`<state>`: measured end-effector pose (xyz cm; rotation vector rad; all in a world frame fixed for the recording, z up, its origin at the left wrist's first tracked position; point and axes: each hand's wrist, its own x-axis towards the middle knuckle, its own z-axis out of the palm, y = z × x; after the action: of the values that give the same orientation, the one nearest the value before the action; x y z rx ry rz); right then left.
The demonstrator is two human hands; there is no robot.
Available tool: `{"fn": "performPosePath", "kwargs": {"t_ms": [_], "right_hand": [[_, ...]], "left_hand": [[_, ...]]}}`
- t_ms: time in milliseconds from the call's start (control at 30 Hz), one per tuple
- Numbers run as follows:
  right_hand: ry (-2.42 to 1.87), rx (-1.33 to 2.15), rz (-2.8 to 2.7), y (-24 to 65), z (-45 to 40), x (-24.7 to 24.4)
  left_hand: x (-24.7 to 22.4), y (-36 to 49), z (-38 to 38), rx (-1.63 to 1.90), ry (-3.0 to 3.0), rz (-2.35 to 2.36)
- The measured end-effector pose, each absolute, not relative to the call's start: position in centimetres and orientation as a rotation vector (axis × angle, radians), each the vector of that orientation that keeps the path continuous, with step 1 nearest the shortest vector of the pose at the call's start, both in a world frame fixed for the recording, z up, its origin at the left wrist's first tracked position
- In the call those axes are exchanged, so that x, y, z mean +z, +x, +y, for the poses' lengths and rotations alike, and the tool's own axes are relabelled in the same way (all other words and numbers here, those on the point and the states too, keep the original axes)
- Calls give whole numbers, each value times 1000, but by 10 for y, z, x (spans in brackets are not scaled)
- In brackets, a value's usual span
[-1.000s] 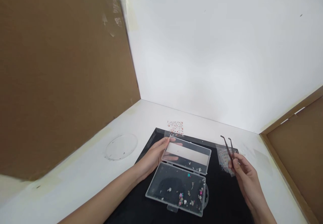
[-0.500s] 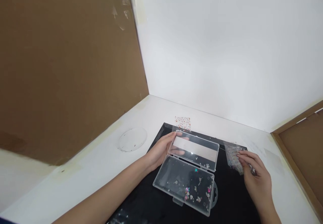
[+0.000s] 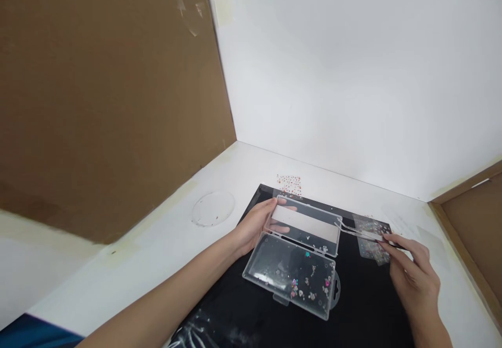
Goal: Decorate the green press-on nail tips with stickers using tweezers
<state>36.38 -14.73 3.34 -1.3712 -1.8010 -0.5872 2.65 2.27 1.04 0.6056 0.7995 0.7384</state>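
My left hand (image 3: 254, 227) grips the left end of the upper half of a hinged clear plastic box (image 3: 306, 227), with its fingers partly visible through the plastic. The lower half (image 3: 289, 276) lies open on the black mat (image 3: 361, 301), holding several small rhinestones and charms (image 3: 301, 285). My right hand (image 3: 415, 280) pinches dark curved tweezers (image 3: 363, 234). Their tips point left, close to the box's right edge, above a clear sticker sheet (image 3: 371, 239).
A red-dotted sticker sheet (image 3: 289, 184) lies beyond the mat. A round clear disc (image 3: 214, 208) sits on the white tabletop (image 3: 157, 254) to the left. Cardboard panels (image 3: 105, 91) stand left and right, with a white wall (image 3: 333, 76) behind.
The tweezers have swung from upright to nearly level, tips now pointing left toward the box. My right hand has moved right and the whole view has shifted slightly.
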Motion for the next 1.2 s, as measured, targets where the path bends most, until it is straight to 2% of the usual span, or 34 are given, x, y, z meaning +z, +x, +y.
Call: {"fn": "performPosePath", "kwargs": {"t_ms": [667,1033,1200], "right_hand": [[-1514,-651,-1643,369,-152,37],[-1521,-562,-1612,358,-147,43],[-1615,-399,-1455,351,-147,38]], "left_hand": [[25,25,21,777,573,917],[28,24,23,764,608,893],[25,21,26,778,631,874]]}}
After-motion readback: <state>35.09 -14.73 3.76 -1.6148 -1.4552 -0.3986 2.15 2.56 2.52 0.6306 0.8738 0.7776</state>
